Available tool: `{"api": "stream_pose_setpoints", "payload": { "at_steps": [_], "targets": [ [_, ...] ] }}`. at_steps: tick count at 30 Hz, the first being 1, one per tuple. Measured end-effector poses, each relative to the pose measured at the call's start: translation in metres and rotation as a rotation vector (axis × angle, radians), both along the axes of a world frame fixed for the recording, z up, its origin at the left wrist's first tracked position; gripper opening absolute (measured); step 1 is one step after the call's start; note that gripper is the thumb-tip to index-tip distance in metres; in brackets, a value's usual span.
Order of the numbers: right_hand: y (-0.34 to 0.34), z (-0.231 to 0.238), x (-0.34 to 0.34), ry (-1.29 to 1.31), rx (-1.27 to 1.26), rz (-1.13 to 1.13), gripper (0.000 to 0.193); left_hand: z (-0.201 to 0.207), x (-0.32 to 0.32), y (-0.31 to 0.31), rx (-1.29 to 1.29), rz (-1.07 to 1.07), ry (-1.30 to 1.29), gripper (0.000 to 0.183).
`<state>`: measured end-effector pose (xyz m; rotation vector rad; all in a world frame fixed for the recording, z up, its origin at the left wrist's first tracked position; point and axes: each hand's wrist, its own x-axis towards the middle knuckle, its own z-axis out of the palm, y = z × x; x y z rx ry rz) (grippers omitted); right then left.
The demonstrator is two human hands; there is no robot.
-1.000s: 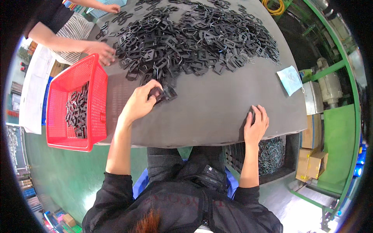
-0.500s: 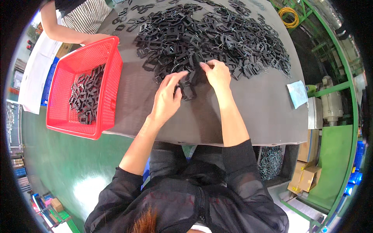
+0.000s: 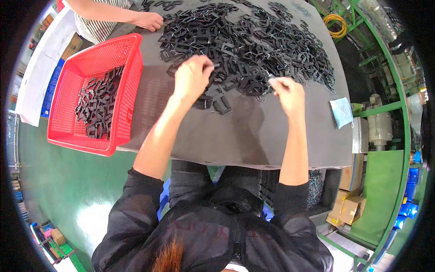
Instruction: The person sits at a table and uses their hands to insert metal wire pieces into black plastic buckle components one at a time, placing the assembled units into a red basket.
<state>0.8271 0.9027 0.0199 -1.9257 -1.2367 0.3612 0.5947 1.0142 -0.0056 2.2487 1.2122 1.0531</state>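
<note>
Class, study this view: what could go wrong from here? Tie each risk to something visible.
The red perforated plastic basket appears to jut past the edge of the grey table; a bump might tip it.

Black rectangular frame-like pieces lie heaped loosely by the left hand and right hand; pulling one could drag others along.

The light-blue mask-like item lies near the table's right edge and might get brushed off.

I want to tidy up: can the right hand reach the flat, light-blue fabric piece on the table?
Probably yes: the right hand is by the pile of black plastic-looking frames, and only flat grey tabletop seems to lie between it and the light-blue fabric piece.
</note>
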Motion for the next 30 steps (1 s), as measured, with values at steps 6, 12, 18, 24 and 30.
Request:
{"api": "stream_pose_setpoints", "payload": {
  "at_steps": [6,12,18,24,30],
  "targets": [
    [-0.006,0.004,-0.005,-0.306,-0.458,0.241,0.018,0.023,-0.001,0.002,-0.169,-0.232,-0.069,0.015],
    [0.008,-0.02,-0.063,-0.193,-0.015,0.358,0.017,0.013,-0.04,-0.004,0.071,0.086,-0.011,0.021],
    [0.004,-0.046,-0.134,-0.312,-0.037,0.311,0.019,-0.009,-0.052,-0.047,0.004,-0.01,0.18,0.022],
    [0.011,-0.026,-0.096,0.051,0.143,0.28,0.012,-0.014,-0.066,-0.038,-0.323,-0.066,-0.298,0.013],
    [-0.004,-0.006,-0.046,0.118,-0.069,0.218,0.013,-0.003,-0.041,-0.033,-0.096,-0.152,-0.152,0.01]
  ]
}}
